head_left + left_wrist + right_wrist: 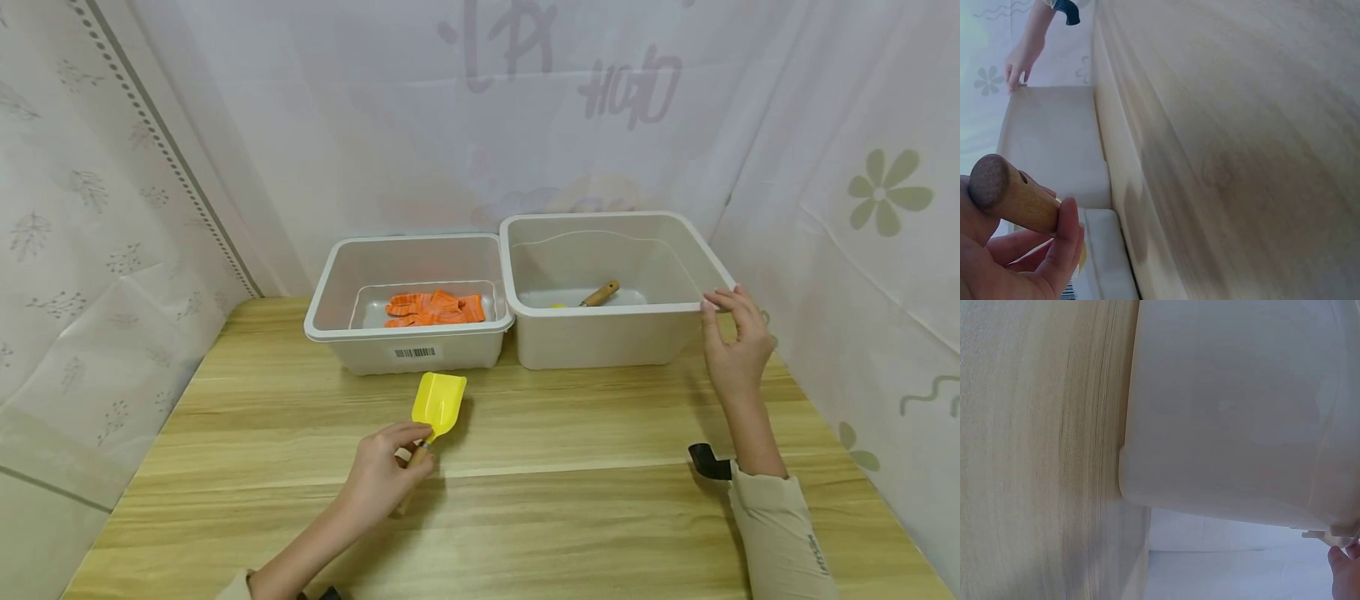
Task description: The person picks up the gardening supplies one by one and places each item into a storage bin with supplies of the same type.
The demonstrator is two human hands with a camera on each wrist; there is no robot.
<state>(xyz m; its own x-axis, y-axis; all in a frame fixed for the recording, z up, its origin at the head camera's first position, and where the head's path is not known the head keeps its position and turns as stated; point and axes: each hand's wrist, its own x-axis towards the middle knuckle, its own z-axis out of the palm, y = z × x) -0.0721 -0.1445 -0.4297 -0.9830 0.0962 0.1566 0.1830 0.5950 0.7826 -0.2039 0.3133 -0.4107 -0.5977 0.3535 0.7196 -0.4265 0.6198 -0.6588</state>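
Note:
My left hand (386,471) holds a small yellow garden shovel (438,402) by its wooden handle, above the table in front of the bins. In the left wrist view the round end of the wooden handle (1029,203) shows between thumb and fingers. With fingertips and thumb, my right hand (738,346) grips the front right corner of the right white bin (600,342) at its rim. Inside that bin lies a tool with a wooden handle (602,293), plus a bit of yellow; the front wall hides the rest. Orange gloves (438,308) lie in the left white bin (345,337).
Both bins stand side by side on the wood-grain table (525,517), near the back. A barcode label (415,352) is on the left bin's front. Patterned white cloth (375,125) hangs behind and along both sides. A black fitting (708,462) sits at the right sleeve's cuff.

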